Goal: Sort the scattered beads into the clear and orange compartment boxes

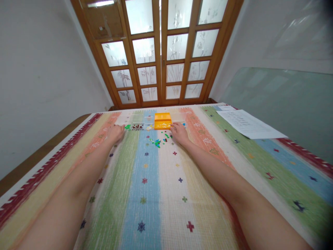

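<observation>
My left hand (116, 133) is at the left end of a row of small containers, its fingers curled beside some green pieces (127, 127). What those fingers hold, if anything, is too small to see. A clear box (137, 126) with dark red-brown pieces stands to the right of the green ones. My right hand (179, 132) reaches to the right front corner of an open orange box (162, 117), which has small pale pieces inside. Its fingers are drawn together there, and their tips are too small to make out. Loose green and blue pieces (157, 142) lie in front of the orange box.
A striped tablecloth (145, 211) covers the table. Printed paper sheets (249, 123) lie at the far right. Small blue pieces (184, 124) show just past my right hand. Wood-framed glass doors (161, 52) stand beyond the table, with walls on both sides.
</observation>
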`<state>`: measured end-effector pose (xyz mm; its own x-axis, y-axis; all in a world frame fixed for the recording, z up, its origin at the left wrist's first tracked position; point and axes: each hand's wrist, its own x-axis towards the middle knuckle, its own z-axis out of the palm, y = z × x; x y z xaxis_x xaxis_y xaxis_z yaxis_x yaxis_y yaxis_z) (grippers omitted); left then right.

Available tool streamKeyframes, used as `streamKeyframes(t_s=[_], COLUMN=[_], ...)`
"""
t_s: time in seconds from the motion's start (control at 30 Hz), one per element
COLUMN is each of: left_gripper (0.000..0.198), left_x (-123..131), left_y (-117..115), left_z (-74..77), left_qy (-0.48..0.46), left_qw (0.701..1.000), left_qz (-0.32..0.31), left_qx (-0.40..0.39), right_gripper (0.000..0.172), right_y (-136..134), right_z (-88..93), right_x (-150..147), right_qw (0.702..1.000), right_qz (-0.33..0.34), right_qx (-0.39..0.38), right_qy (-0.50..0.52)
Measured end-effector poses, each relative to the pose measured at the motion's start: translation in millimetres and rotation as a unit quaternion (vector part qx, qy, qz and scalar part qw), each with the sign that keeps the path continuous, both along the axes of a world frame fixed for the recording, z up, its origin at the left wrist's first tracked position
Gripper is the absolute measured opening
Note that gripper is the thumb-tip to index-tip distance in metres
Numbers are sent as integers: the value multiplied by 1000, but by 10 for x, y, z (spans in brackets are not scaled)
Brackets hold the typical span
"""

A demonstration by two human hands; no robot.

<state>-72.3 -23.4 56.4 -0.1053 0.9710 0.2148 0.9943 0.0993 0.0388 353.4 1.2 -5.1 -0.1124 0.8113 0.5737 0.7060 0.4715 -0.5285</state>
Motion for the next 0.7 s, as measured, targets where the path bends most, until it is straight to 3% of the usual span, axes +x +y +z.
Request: streamKeyframes(t_s=[0.07, 0.17, 0.3, 0.47, 0.7], left_gripper=[74, 73, 69, 71, 61], left_x=[3, 1, -6, 6, 169], left_y=[-8, -8, 24, 59, -108], left_z=[-6, -8, -1, 25, 160], left_qy=[47, 77, 78, 72, 55], left_qw=[999, 997, 996, 996, 996], left_qz=[17, -6, -45, -30, -58], left_qx=[7, -8, -18, -33, -44], right_gripper=[32, 32, 32, 33, 33], right_y=[-1, 3, 4, -11, -30], right_z=[-1, -10, -18, 5, 34], right_x=[1, 3, 6, 4, -9], right_qw=[1000, 1000, 1000, 1000, 1000], right_qz=[1, 2, 4, 6, 4], right_qx=[1, 3, 1, -5, -6], right_qy=[-2, -1, 2, -1, -3])
